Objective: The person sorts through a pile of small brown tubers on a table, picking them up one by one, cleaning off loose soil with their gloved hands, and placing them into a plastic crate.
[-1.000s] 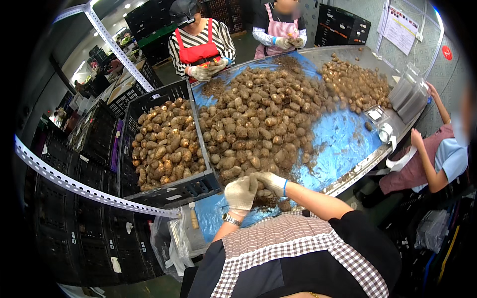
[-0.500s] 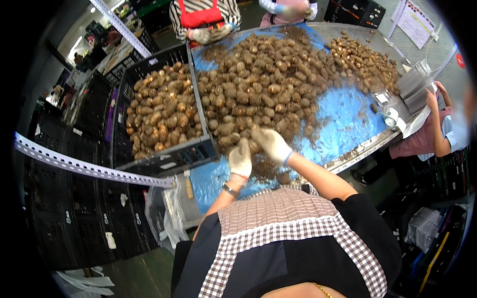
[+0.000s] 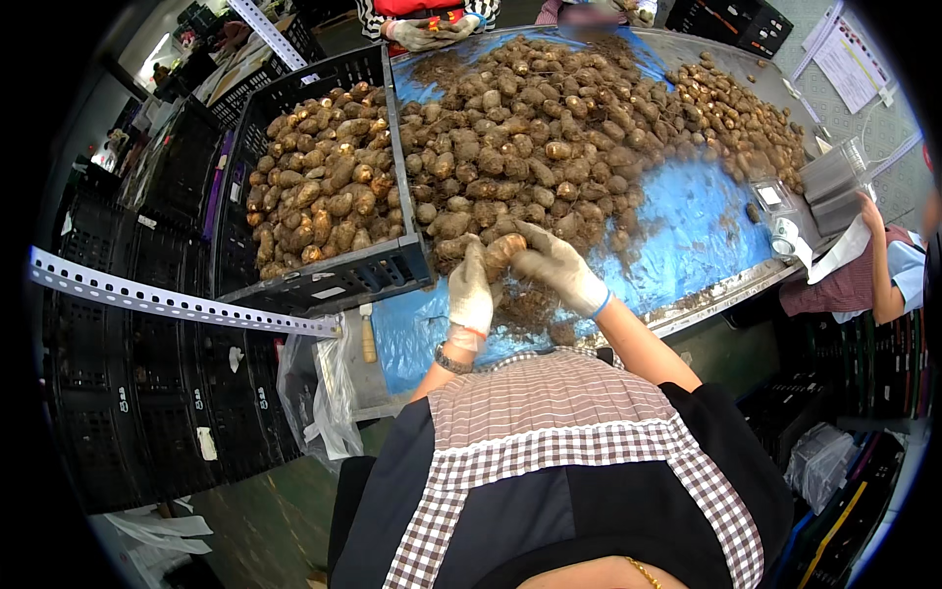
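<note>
A brown taro corm [image 3: 503, 253] with paler bands is held in my left hand [image 3: 471, 294], in a whitish glove dirtied with soil. My right hand [image 3: 567, 273], gloved alike, is just to the right of that corm. Its thumb and fingers are apart, with the lower part smeared by motion; whether it touches the corm I cannot tell. Both hands are above the near edge of a large heap of soil-covered taro corms [image 3: 530, 147]. Loose soil and root bits [image 3: 525, 306] lie below them on the blue plastic sheet [image 3: 687, 231].
A black crate [image 3: 324, 285] with many taro corms stands left of the heap. A wooden-handled tool [image 3: 368, 339] lies by the table's near left corner. Smaller corms [image 3: 736, 118] are piled far right, near a clear plastic container [image 3: 834, 182]. Co-workers stand across and at the right.
My right hand has shifted right and its fingers have spread, leaving more of the corm in my left hand showing. The view has tilted slightly.
</note>
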